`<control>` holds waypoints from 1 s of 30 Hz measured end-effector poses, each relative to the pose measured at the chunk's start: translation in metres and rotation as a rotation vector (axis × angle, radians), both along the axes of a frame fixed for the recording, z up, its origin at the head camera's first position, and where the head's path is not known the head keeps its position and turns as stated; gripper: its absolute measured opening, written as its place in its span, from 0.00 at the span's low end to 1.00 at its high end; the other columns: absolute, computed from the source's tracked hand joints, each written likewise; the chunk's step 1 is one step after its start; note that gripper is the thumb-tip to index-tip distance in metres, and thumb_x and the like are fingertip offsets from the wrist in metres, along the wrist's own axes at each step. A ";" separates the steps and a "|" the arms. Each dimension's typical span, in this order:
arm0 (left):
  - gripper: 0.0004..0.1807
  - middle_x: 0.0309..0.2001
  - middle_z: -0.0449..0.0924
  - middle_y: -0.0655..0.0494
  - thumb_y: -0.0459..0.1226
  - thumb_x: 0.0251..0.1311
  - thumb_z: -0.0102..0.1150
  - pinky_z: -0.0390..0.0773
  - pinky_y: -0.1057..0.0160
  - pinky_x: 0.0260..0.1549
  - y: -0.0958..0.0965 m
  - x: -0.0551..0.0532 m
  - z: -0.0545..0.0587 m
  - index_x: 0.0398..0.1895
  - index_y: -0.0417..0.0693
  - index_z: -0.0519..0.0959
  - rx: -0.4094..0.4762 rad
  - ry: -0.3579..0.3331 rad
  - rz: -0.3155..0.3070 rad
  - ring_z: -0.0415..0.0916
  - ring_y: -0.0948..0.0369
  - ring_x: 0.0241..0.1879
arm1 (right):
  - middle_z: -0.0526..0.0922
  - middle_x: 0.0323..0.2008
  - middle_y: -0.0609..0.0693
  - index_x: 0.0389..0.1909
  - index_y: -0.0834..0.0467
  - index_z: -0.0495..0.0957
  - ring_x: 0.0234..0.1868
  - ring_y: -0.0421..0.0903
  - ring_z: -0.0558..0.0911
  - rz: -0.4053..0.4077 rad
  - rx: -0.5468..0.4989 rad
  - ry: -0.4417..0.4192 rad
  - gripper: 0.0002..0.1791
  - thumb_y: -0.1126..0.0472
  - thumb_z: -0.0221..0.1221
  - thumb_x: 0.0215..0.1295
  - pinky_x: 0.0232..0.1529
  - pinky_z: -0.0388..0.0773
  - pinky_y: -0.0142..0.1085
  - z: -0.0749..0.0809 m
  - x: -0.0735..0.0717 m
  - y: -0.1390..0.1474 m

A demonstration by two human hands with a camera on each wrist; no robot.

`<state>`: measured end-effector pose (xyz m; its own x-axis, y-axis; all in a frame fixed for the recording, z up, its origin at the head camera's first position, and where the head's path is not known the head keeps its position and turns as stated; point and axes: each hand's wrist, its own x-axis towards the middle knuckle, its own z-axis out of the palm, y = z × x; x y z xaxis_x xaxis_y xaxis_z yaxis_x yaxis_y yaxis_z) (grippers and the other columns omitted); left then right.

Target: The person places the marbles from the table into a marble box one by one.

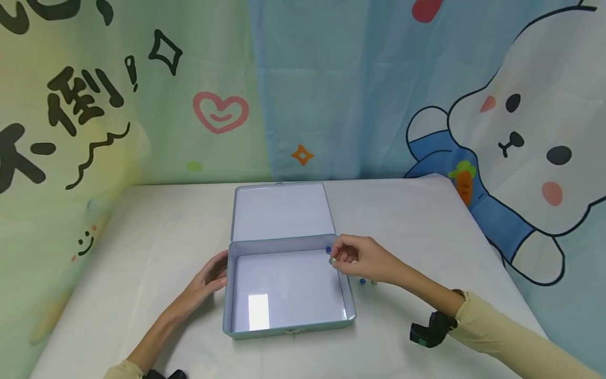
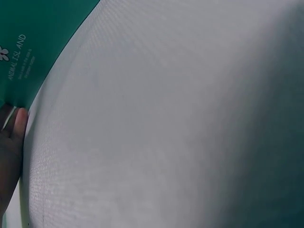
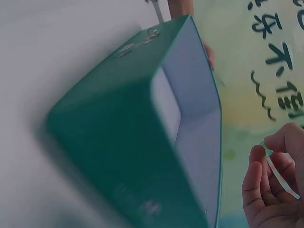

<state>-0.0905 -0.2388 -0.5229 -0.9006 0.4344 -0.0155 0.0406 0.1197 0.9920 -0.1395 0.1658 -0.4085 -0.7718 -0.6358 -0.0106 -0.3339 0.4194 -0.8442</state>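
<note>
A shallow green tin box (image 1: pixel 289 331) with a pale inside stands on the table, its lid (image 1: pixel 284 210) folded back behind it. Between thumb and fingertips my right hand (image 1: pixel 362 258) pinches a clear greenish marble (image 3: pixel 267 150), above the box's right wall. Close by those fingers, a blue marble (image 1: pixel 329 250) shows at the back right corner of the box. My left hand (image 1: pixel 210 279) rests against the box's left side, its fingers partly hidden by the wall. In the left wrist view a fingertip (image 2: pixel 21 118) touches the green side, which bears printed lettering.
Right of the box, partly beneath my right hand, another blue marble (image 1: pixel 362 281) and a small greenish marble (image 1: pixel 374 282) lie on the white-covered table (image 1: pixel 416 326). A printed curtain (image 1: pixel 312 95) hangs behind the table's far edge.
</note>
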 end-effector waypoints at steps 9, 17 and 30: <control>0.35 0.76 0.43 0.35 0.34 0.72 0.44 0.58 0.85 0.63 0.001 0.000 -0.002 0.77 0.42 0.44 0.006 -0.010 -0.008 0.49 0.51 0.75 | 0.80 0.31 0.48 0.37 0.55 0.79 0.33 0.40 0.77 0.176 -0.004 -0.061 0.04 0.64 0.60 0.61 0.35 0.78 0.27 -0.005 -0.024 -0.082; 0.35 0.76 0.44 0.35 0.35 0.71 0.45 0.59 0.85 0.63 0.000 -0.002 0.000 0.77 0.43 0.45 0.015 -0.011 0.002 0.55 0.73 0.71 | 0.82 0.31 0.50 0.35 0.60 0.78 0.30 0.32 0.75 0.320 0.073 -0.029 0.05 0.68 0.61 0.57 0.34 0.77 0.22 -0.038 -0.041 -0.139; 0.35 0.77 0.42 0.35 0.35 0.71 0.44 0.59 0.84 0.63 0.002 -0.002 0.001 0.77 0.42 0.43 0.021 -0.021 0.003 0.40 0.39 0.74 | 0.80 0.27 0.49 0.32 0.60 0.77 0.28 0.31 0.72 0.407 0.260 0.055 0.05 0.70 0.62 0.55 0.30 0.73 0.18 -0.073 -0.045 -0.175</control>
